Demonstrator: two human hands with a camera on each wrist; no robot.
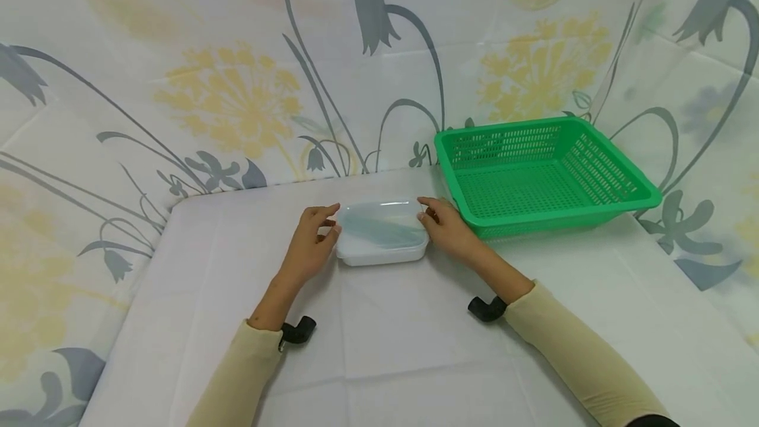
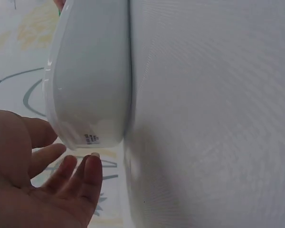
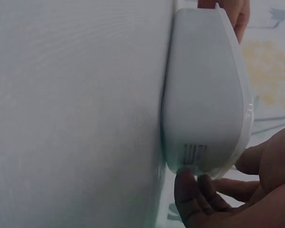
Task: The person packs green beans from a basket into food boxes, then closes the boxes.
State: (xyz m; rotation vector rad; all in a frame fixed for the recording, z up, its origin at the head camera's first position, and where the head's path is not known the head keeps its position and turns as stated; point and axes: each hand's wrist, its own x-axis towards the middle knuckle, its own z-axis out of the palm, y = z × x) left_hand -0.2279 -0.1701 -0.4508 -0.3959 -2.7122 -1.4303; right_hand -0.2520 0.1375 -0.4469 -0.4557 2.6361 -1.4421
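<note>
A white rectangular food container (image 1: 382,257) with a see-through lid (image 1: 382,224) sits upright on the white cloth. Pale grey-green patches show across the lid. At the container's left end is my left hand (image 1: 311,239), its thumb and fingertips right at the rim. In the left wrist view its fingers (image 2: 92,175) are loosely bent beside the end wall. My right hand (image 1: 449,229) holds the opposite end, with the thumb by the lid's edge. The right wrist view shows its fingertips (image 3: 184,183) against the end wall, just beneath a small printed label (image 3: 194,154).
A green plastic basket (image 1: 545,216) with slotted walls stands at the back right, close to my right hand. White cloth (image 1: 379,335) covers the table. Behind it hangs a flower-patterned curtain (image 1: 237,97). Dark wrist-worn pieces (image 1: 487,309) stick out by both sleeves.
</note>
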